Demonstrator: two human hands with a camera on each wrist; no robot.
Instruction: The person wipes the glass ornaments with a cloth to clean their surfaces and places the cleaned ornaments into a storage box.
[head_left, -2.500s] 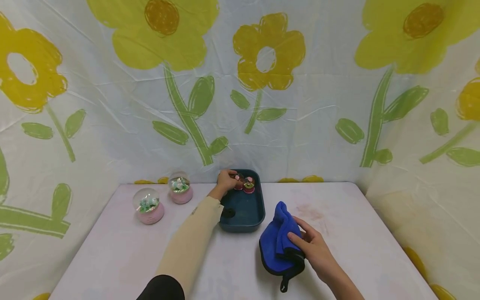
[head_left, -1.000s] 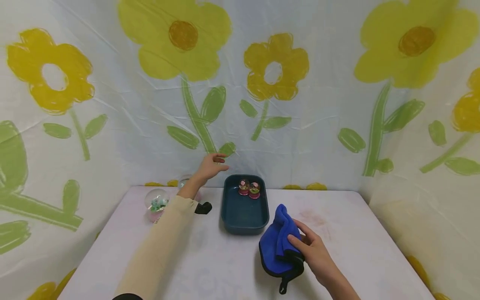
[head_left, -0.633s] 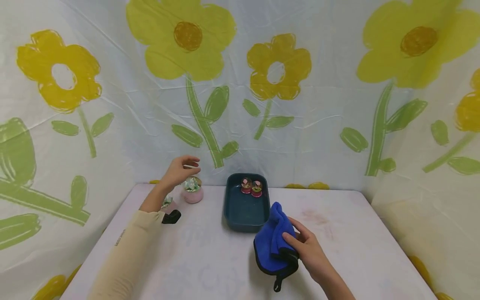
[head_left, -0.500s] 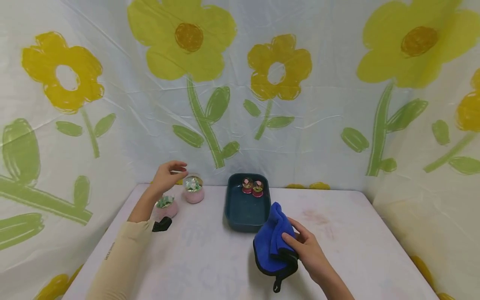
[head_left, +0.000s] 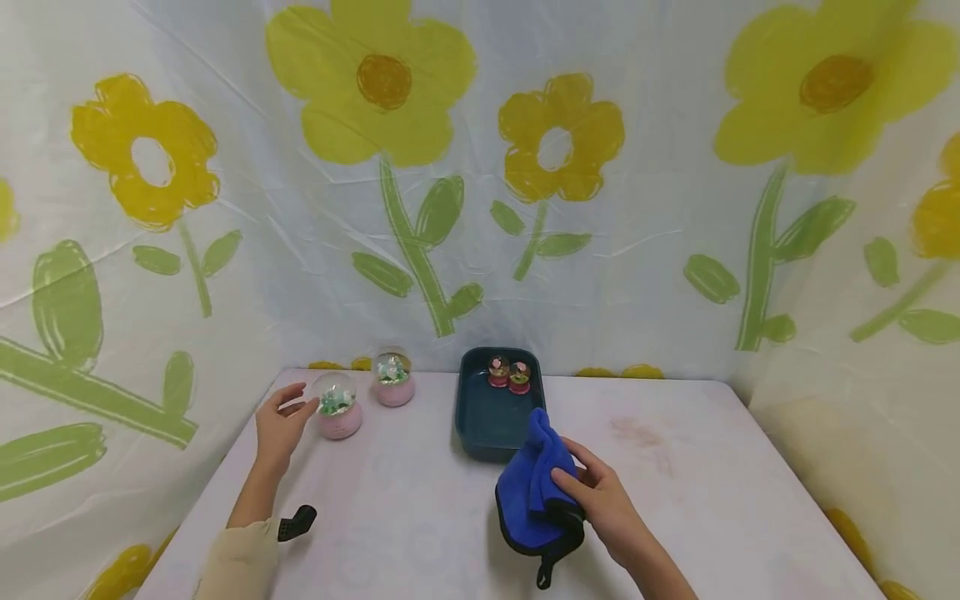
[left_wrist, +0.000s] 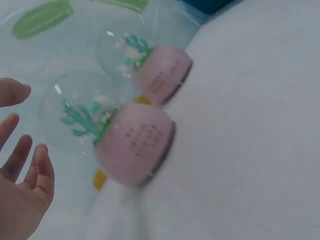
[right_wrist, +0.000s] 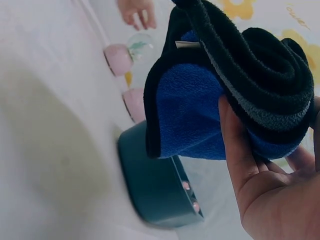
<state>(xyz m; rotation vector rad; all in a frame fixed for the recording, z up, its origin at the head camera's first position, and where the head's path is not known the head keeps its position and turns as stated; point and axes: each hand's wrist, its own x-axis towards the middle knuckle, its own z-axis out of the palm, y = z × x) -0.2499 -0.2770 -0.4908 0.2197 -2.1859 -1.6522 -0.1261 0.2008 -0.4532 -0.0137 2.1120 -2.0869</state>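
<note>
My left hand (head_left: 281, 425), fingers loosely bent and holding nothing, is just left of the nearer snow globe (head_left: 340, 417), which has a pink base and a green and white figure inside. In the left wrist view a gap shows between the fingers (left_wrist: 42, 165) and that globe's clear dome. Behind it and to the right stands a matching snow globe (head_left: 393, 392). With thumb and fingers, my right hand (head_left: 611, 508) grips a folded blue cloth (head_left: 532, 492) with black edging and a hanging loop, held up in front of the tray.
A dark teal tray (head_left: 487, 427) stands at the table's back middle, partly behind the cloth. Two small red-based globes (head_left: 519, 379) sit side by side at its far end. A flower-printed sheet (head_left: 637, 250) rises behind the white table (head_left: 420, 517).
My left hand has left the small globes in the tray, swung left above the table and come down beside the nearer pink snow globe. My right hand still holds the blue cloth.
</note>
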